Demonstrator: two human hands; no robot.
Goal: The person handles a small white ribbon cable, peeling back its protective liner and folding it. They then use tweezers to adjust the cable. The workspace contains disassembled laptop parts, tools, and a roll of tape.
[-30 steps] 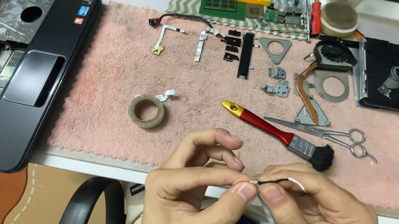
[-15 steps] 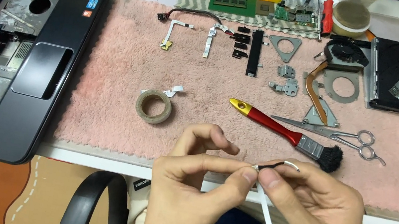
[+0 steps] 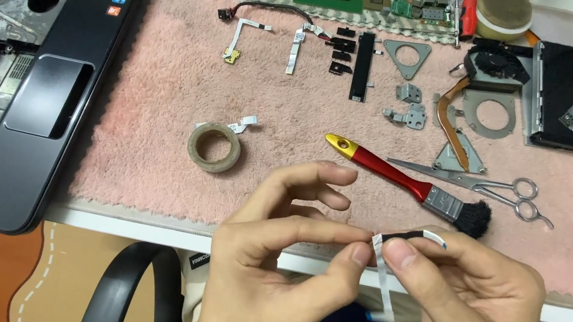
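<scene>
While both hands are pinching it: the flat ribbon cable sits right at the desk edge, held up in the air over the lap, not resting on anything.
Left hand: thumb and forefinger closed on the cable's upper end, other fingers fanned out loose.
Right hand: thumb and forefinger grasping the same spot from the other side, with the dark end of the cable curling over the knuckle.
Risk, kink: that strip looks thin, so I'd guess a tight pinch or twist at the bend could crease it.
Risk, drop: the white tail hangs below the desk, so a slip probably sends it to the floor by the chair.
Risk, clutter: brush and scissors lie just beyond the knuckles on the pink mat, easy to bump.
Nearby: tape roll and the gutted laptop shell to the left.
Changed since a second ago: the white tail now hangs down between the hands; back then only the short dark bit showed. Hands sit a touch higher in view, pinch unchanged.
</scene>
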